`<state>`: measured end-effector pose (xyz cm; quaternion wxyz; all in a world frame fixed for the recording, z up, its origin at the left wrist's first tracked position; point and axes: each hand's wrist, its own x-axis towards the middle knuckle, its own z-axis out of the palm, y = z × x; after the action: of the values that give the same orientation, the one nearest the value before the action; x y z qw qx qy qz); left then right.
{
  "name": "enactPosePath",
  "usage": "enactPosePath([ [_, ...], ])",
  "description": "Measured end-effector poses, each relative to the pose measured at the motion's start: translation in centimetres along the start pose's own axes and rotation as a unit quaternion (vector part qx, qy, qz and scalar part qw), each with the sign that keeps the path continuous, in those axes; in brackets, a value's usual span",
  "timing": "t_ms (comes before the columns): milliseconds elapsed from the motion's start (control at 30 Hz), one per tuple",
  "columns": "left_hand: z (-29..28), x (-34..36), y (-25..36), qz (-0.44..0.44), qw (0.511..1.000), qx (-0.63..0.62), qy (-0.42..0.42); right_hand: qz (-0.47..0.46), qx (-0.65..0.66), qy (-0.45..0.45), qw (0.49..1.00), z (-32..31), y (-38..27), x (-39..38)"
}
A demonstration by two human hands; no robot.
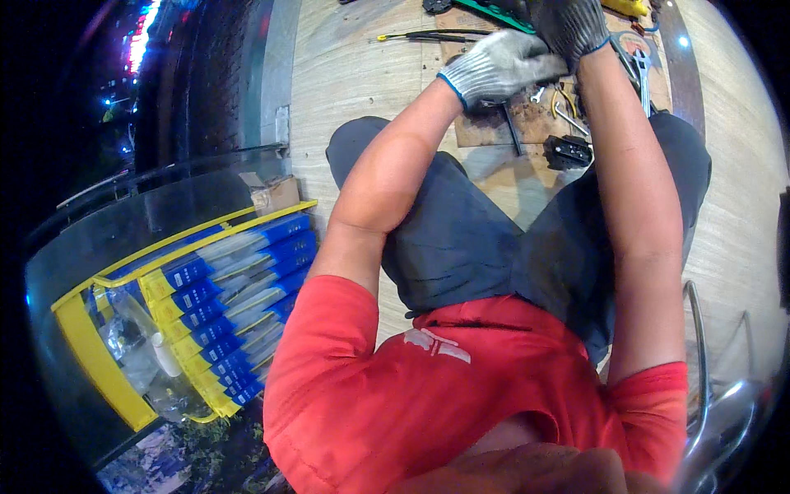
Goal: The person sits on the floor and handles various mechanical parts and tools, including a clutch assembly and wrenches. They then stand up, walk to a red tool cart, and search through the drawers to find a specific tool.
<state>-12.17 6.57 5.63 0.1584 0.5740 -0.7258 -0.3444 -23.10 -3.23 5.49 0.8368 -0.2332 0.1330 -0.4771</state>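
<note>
If the left hand [506, 67], with fingers half bent, slips beside the right hand [573, 29], it may perhaps knock the dark rod [513, 130] across the near edge of the brown sheet [476, 132], though I cannot tell whether either hand grips something.

Green piece [492, 12] partly beyond the top edge

A long, narrow green-and-black part [499, 14] extended aslant at the top of view, partly cut off. A slim, straight black rod [512, 129] slanted below it, upper end hidden.
</note>
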Motion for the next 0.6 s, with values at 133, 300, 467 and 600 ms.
enactPosePath([
  [133, -1.0, 0.7, -3.7, -0.006, 0.990, -0.057, 0.127, -0.380, -0.771, 0.039, 0.509, -4.9, 1.5, 4.4],
  [300, -0.7, 0.7, -6.7, 0.131, 0.980, 0.042, 0.144, -0.232, -0.861, 0.060, 0.448, -2.7, 3.7, 1.8],
  [467, -0.7, 0.3, -4.1, -0.016, 0.994, -0.085, 0.068, -0.284, -0.877, 0.076, 0.379, -2.4, 3.0, 0.8],
  [600, 0.0, 0.2, -5.5, 0.003, 0.972, -0.231, 0.048, -0.299, -0.869, 0.078, 0.388, -2.0, 3.6, 0.8],
])
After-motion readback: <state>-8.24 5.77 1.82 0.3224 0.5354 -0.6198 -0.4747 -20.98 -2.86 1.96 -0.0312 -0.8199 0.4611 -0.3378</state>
